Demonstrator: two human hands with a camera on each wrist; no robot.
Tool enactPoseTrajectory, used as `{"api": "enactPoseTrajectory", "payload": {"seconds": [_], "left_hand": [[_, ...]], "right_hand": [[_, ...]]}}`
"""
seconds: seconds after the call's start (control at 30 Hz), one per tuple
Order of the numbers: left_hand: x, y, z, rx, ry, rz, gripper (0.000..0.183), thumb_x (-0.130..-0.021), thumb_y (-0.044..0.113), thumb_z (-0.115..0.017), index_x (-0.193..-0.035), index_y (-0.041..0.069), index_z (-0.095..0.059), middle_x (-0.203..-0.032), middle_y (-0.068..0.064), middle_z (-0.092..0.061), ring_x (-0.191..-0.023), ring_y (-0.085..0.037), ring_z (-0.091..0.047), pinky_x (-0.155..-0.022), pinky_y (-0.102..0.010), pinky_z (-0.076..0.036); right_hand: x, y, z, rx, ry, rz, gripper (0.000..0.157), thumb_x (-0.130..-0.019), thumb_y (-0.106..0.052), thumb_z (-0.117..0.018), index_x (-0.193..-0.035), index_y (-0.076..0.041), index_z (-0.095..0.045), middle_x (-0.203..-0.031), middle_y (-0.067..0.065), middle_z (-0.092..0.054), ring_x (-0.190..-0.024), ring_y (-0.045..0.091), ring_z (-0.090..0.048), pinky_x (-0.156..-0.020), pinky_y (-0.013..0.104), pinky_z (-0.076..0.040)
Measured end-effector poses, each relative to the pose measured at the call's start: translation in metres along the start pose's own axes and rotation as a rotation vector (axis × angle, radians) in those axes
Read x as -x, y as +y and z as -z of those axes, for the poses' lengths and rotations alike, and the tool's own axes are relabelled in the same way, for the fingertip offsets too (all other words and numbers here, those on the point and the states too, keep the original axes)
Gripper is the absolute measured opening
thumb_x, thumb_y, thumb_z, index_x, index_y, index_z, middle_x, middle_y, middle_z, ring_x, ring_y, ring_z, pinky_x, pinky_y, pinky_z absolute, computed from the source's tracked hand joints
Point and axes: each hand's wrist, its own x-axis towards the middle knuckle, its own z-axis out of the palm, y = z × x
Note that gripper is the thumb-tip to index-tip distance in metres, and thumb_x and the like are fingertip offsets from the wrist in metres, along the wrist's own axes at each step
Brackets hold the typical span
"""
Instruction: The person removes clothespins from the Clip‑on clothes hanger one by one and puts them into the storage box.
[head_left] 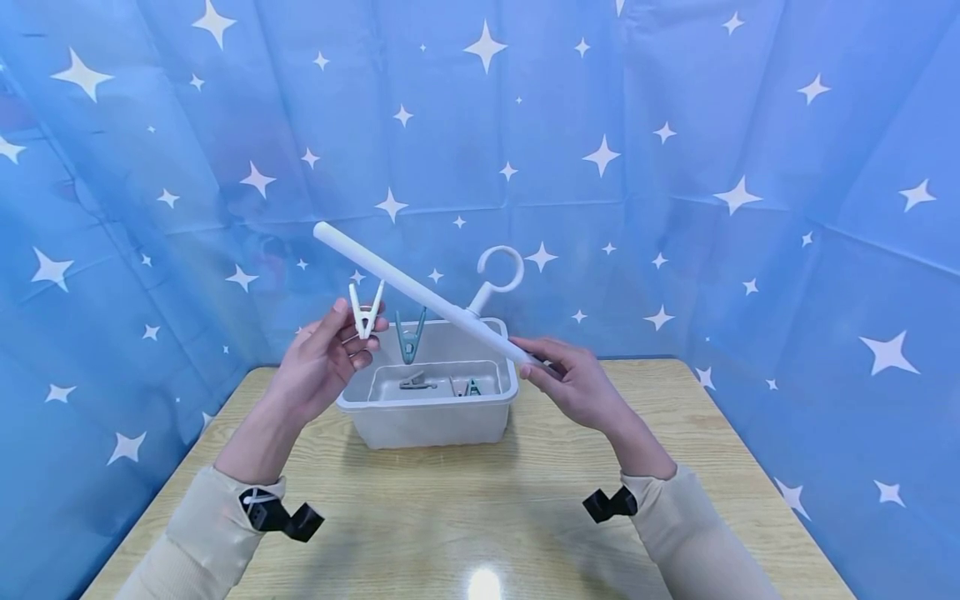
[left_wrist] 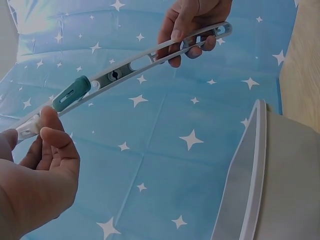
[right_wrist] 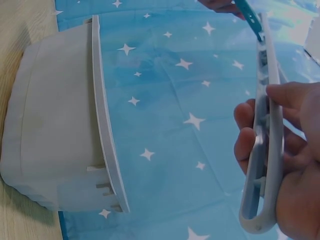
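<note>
My right hand (head_left: pixel 573 379) grips the lower right end of a white hanger (head_left: pixel 408 283), a slotted bar with a round hook (head_left: pixel 517 271), held tilted with its left end higher. From the bar hangs a teal clothespin (head_left: pixel 408 337), seen edge-on in the left wrist view. My left hand (head_left: pixel 318 358) pinches a white clothespin (head_left: pixel 364 317) between thumb and fingers, right at the underside of the bar to the left of the teal one. In the left wrist view the white clothespin (left_wrist: pixel 30 127) overlaps the bar's end.
Behind and below the hanger, a light grey plastic bin (head_left: pixel 431 425) stands on the wooden table (head_left: pixel 420 517). Inside lie a grey clothespin (head_left: pixel 416 382) and a green clothespin (head_left: pixel 472 387). A blue curtain with white stars (head_left: pixel 675 250) surrounds the table's back and sides.
</note>
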Motion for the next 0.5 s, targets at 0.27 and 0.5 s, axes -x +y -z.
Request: {"api": "enactPoseTrajectory", "payload": {"seconds": [0.27, 0.5], "left_hand": [[-0.0021, -0.0016, -0.0011, 0.038, -0.016, 0.002, 0.043, -0.107, 0.037, -0.041, -0.127, 0.005, -0.061, -0.097, -0.001, -0.069, -0.078, -0.011, -0.062, -0.064, -0.019, -0.044], [-0.0035, -0.0018, -0.0024, 0.088, -0.047, 0.022, 0.043, -0.108, 0.037, -0.038, -0.126, 0.004, -0.060, -0.099, -0.002, -0.065, -0.079, -0.011, -0.062, -0.065, -0.018, -0.047]], "right_hand": [[0.0002, 0.0012, -0.0014, 0.000, -0.014, -0.006, 0.040, -0.099, -0.015, -0.064, -0.139, -0.015, -0.061, -0.127, 0.011, -0.066, -0.080, 0.014, -0.057, -0.061, 0.022, -0.048], [-0.0001, 0.0022, -0.0017, 0.006, -0.013, -0.003, 0.041, -0.098, -0.016, -0.064, -0.139, -0.015, -0.061, -0.130, 0.010, -0.065, -0.088, 0.023, -0.059, -0.065, 0.022, -0.050]]}}
